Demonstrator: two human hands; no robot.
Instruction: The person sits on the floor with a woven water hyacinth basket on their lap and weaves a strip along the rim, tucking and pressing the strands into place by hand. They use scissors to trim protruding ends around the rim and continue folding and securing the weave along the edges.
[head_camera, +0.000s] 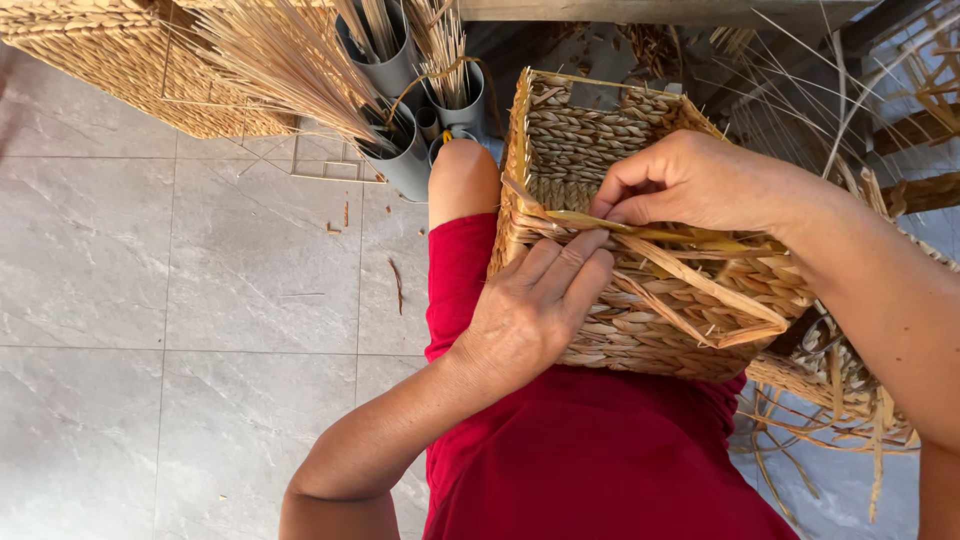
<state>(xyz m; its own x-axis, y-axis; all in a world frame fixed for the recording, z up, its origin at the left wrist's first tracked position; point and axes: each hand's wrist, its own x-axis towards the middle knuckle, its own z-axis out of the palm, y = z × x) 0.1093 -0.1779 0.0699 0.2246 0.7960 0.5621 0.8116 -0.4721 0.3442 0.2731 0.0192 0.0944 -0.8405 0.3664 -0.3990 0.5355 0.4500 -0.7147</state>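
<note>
While the woven basket (640, 300) rests tilted on the person's lap, against the red garment (580, 450), its open mouth faces away from the body, toward the grey plastic tubes (405, 160) that stand on the tiled floor (150, 300). The left hand (530, 310) lies flat on the near wall of the basket, fingers stretched and pressed on the braided rim; it closes on nothing, it only steadies the wall. The right hand (690, 180) comes from the right side over the rim, and its thumb and first fingers are pinched on the end of a flat yellowish fibre strand (680, 238).

The important relation is this strand. Its long axis runs almost level, from the pinch point near the middle of the rim out to the right along the top edge of the basket, where other loose strips (720, 300) cross it in a slant. So the strand lies between the two hands: just above the left fingertips and directly under the right palm. The right hand is the one that holds it, and the left is touching the weave just beside (maybe also touching the strand itself, I cannot tell).

Behind, bundles of dry straw (290, 60) stick out of the tubes, and another woven basket (130, 60) stands at the upper left.
</note>
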